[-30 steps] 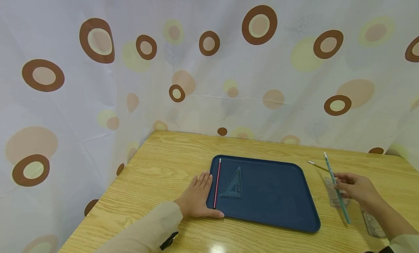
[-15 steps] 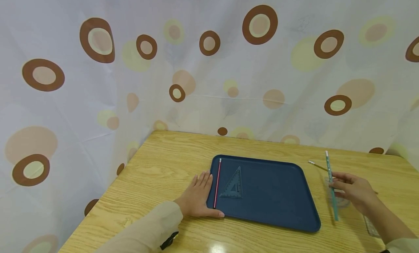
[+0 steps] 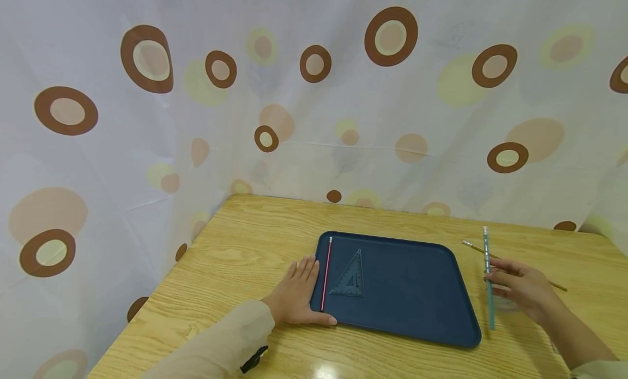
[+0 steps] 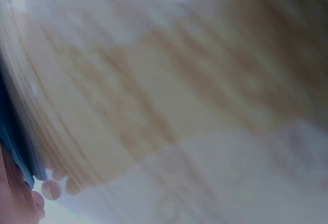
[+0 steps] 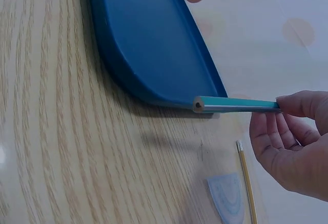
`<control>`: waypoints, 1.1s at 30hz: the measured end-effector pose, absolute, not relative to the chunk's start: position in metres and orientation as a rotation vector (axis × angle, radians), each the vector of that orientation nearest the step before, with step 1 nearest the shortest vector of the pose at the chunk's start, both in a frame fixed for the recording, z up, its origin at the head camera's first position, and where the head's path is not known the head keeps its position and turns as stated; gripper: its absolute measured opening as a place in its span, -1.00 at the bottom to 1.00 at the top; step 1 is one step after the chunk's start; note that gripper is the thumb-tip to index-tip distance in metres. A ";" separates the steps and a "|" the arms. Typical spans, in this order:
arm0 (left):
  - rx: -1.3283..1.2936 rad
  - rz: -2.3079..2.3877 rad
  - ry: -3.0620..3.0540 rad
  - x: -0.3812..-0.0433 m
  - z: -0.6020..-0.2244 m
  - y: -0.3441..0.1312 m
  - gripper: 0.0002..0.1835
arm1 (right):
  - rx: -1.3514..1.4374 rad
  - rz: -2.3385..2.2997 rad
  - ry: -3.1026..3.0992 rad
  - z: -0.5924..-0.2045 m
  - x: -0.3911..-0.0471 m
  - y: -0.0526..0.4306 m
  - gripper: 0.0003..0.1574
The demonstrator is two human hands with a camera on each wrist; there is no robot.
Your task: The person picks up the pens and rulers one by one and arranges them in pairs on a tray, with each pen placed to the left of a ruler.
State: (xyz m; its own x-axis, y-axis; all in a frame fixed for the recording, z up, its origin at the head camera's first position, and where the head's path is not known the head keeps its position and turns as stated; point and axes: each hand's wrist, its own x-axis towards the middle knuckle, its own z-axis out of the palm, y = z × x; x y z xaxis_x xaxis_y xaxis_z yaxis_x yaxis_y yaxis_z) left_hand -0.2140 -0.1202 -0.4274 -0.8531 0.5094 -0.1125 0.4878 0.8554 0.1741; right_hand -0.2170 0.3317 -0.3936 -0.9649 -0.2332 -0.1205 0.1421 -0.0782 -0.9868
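Note:
My right hand pinches a teal pencil between thumb and fingers, above the table just right of the blue tray. In the right wrist view the flat, unsharpened end of this pencil points toward the tray. My left hand rests with straight fingers on the tray's left edge, its thumb along the near corner. Inside the tray a red pencil lies beside that hand, and a clear set square lies just right of the pencil.
On the wooden table, a yellow pencil and a clear protractor lie under and beside my right hand. A patterned cloth hangs behind and to the left of the table.
My right hand has moved left toward the tray with the teal pencil, which has turned from slanted to nearly parallel with the line of sight. My left hand has stayed in place.

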 end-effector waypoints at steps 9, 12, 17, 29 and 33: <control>0.775 0.205 2.879 -0.215 -0.431 -0.120 0.26 | -0.069 -2.113 1.953 -0.393 -0.214 0.317 -0.55; 0.764 0.204 2.878 -0.215 -0.431 -0.119 0.26 | -0.059 -2.105 1.959 -0.393 -0.214 0.313 -0.55; 0.772 0.220 2.878 -0.215 -0.431 -0.119 0.26 | -0.052 -2.094 1.971 -0.396 -0.215 0.309 -0.54; 0.771 0.223 2.881 -0.215 -0.431 -0.120 0.26 | -0.133 -2.130 1.953 -0.398 -0.220 0.296 -0.48; 0.765 0.227 2.876 -0.215 -0.431 -0.120 0.26 | -0.110 -2.119 1.955 -0.398 -0.219 0.292 -0.44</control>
State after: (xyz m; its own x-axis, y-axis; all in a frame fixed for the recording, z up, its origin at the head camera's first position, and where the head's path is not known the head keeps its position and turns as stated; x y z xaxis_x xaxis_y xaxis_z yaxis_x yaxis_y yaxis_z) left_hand -0.2147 -0.1201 -0.4309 -0.8572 0.5028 -0.1114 0.4792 0.8579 0.1855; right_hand -0.2194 0.2922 -0.3975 -0.9645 -0.2367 -0.1167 0.1353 -0.0640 -0.9887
